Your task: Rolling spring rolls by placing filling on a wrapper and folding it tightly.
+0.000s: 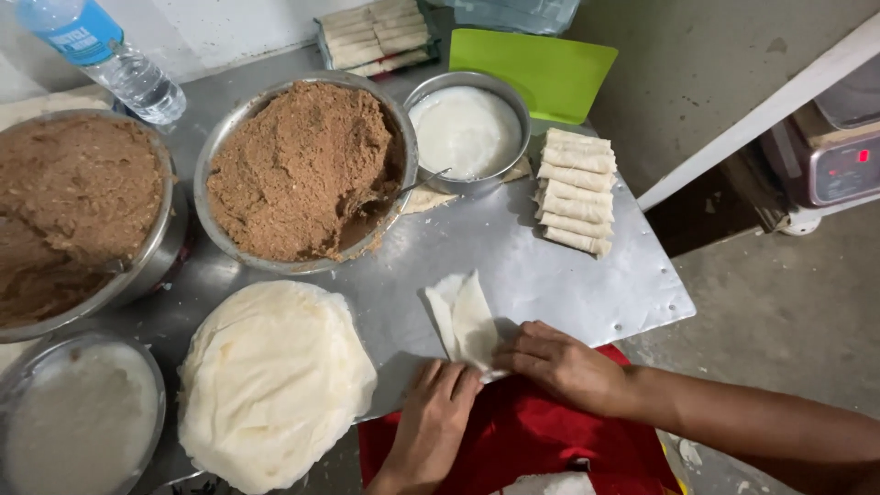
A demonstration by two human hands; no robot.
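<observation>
A thin white wrapper sheet [466, 321], partly folded into a pointed shape, lies on the metal table [587, 284] near its front edge. My left hand [431, 423] rests on the table edge with its fingertips at the wrapper's lower corner. My right hand [561, 365] presses its fingers on the same lower end from the right. Both hands pinch the wrapper's near end. A stack of round white wrappers [273, 378] lies to the left of my hands.
Two metal bowls of brown filling [298, 170] [73, 206] stand behind. A small bowl of white paste [466, 130] holds a spoon. Several finished rolls [576, 190] lie at the right; more rolls [378, 37], a green board [541, 71], a water bottle [105, 57].
</observation>
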